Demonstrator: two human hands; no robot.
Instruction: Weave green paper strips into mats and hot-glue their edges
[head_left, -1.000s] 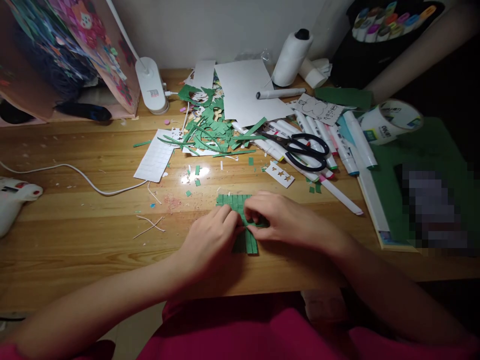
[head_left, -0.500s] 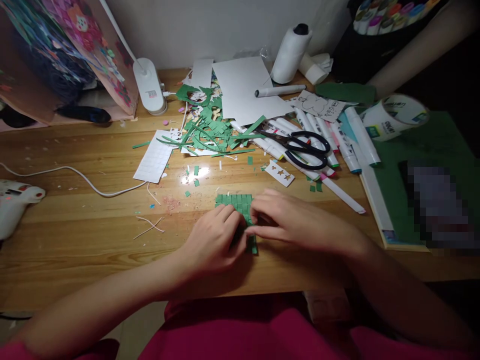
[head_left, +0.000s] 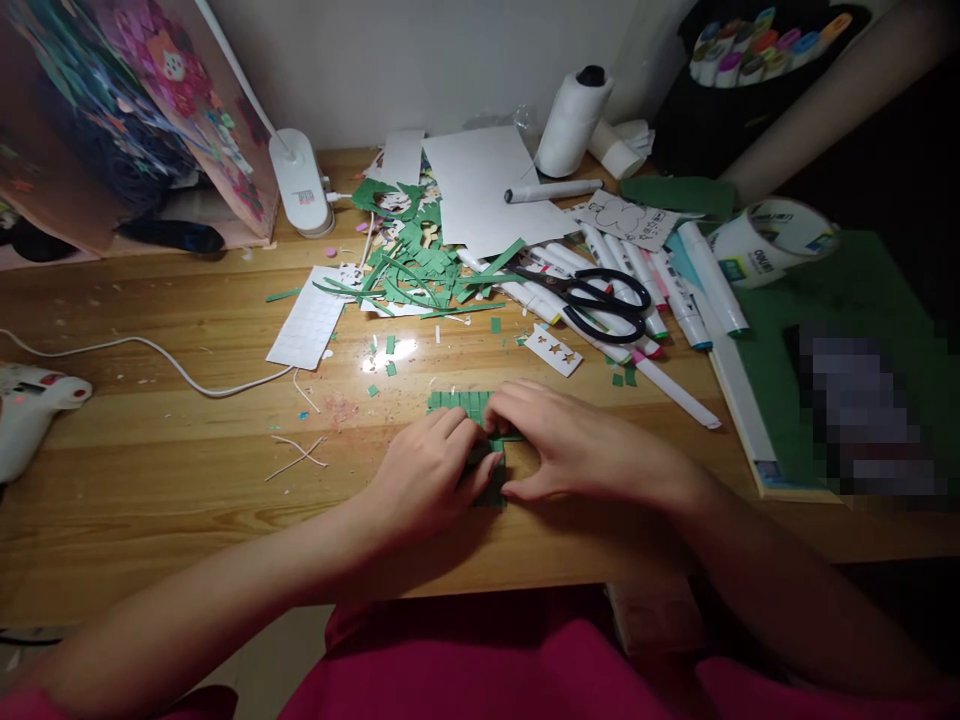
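A small mat of interwoven green paper strips (head_left: 457,401) lies on the wooden table near its front edge, partly covered by both hands. Over its left side my left hand (head_left: 431,465) is closed, fingers curled and thumb pressed along the paper. My right hand (head_left: 562,435) arches in from the other side. Its curled fingertips touch the upper right part of the mat, while its thumb stands apart below, near the mat's lower right edge. Bare wood shows between that thumb and the fingers. Underneath the fingers a green strip end sticks out; what the fingertips touch is partly hidden.
Black-handled scissors (head_left: 607,300) lie on several white markers (head_left: 679,290). Green paper scraps (head_left: 420,265) are heaped behind the mat, beside white paper (head_left: 491,190) and a thread spool (head_left: 574,125). A tape roll (head_left: 750,250) stands right; a glue gun (head_left: 34,410) lies left.
My right thumb has moved away from the fingers, opening a gap. The right fingers have shifted slightly left over the mat. My left hand stays nearly in place; the view has shifted a little.
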